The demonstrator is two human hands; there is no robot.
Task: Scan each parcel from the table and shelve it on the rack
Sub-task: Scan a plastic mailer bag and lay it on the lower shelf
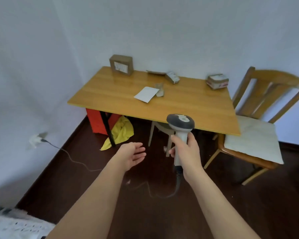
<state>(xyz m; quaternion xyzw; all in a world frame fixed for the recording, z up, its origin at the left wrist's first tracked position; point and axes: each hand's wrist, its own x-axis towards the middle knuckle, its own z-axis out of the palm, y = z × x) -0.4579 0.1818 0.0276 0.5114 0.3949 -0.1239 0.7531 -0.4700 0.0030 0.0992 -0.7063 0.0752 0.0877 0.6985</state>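
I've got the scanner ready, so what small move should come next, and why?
Probably reach the empty left hand to the flat white parcel nearest on the wooden table; the right hand already grips the grey handheld scanner.

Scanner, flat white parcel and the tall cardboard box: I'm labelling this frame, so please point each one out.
scanner (180, 120): head view, on its grey head, above the grip of the right hand (186, 150).
flat white parcel (146, 94): head view, middle of its top face.
tall cardboard box (121, 65): head view, on its labelled front face.
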